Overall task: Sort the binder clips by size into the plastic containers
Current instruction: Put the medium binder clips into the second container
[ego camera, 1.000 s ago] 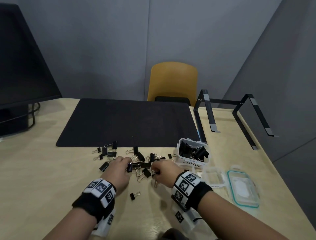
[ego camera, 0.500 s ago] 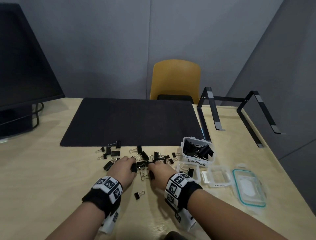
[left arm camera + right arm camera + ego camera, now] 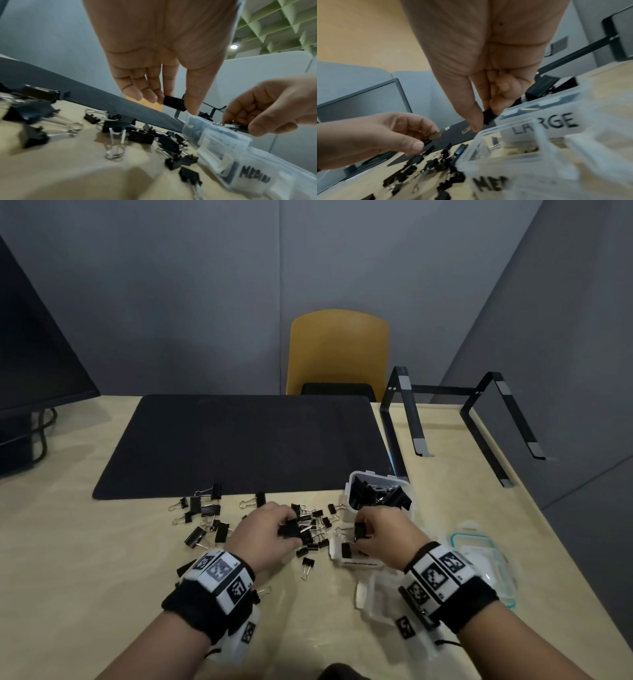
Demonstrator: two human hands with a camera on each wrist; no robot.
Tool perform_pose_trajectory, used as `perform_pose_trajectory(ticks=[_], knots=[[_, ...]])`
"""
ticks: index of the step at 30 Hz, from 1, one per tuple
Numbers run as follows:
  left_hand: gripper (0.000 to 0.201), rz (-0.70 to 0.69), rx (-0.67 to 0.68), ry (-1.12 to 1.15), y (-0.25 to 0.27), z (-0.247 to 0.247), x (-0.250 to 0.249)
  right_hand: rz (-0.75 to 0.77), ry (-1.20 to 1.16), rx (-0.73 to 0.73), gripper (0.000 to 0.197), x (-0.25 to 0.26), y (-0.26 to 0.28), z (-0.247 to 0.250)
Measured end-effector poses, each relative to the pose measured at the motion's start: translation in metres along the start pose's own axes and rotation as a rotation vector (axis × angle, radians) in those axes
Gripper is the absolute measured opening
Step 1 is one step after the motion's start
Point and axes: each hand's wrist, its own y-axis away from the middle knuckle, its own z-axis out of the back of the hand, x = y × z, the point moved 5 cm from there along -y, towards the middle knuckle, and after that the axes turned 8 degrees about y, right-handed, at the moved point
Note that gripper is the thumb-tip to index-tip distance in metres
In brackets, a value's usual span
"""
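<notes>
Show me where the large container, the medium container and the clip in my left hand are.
Large container (image 3: 544, 123): right wrist view, its labelled front wall.
Medium container (image 3: 255, 178): left wrist view, its labelled side wall.
Clip (image 3: 174, 103): left wrist view, its black body, pinched in the left hand (image 3: 161, 47).

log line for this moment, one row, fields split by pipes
left hand: pinches binder clip | right hand: pinches clip above medium container | large container: holds clips | pile: unsorted
</notes>
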Motion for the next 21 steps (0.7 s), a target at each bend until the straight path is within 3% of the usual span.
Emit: perform_pose_trajectory(ticks=[10, 16, 21], knots=[[0.039, -0.075, 0.057, 0.03, -0.011, -0.022, -0.034, 0.004, 0.06, 0.034, 0.02, -0.02, 0.003, -0.014], [0.041, -0.134, 0.085, 0.007, -0.009, -0.034, -0.045, 0.027, 0.059, 0.025, 0.031, -0.022, 0.007, -0.013], [0.043, -0.19, 0.105, -0.061, -0.011, -0.053, -0.057, 0.0, 0.037, -0.007, 0.023, -0.03, 0.005, -0.015]])
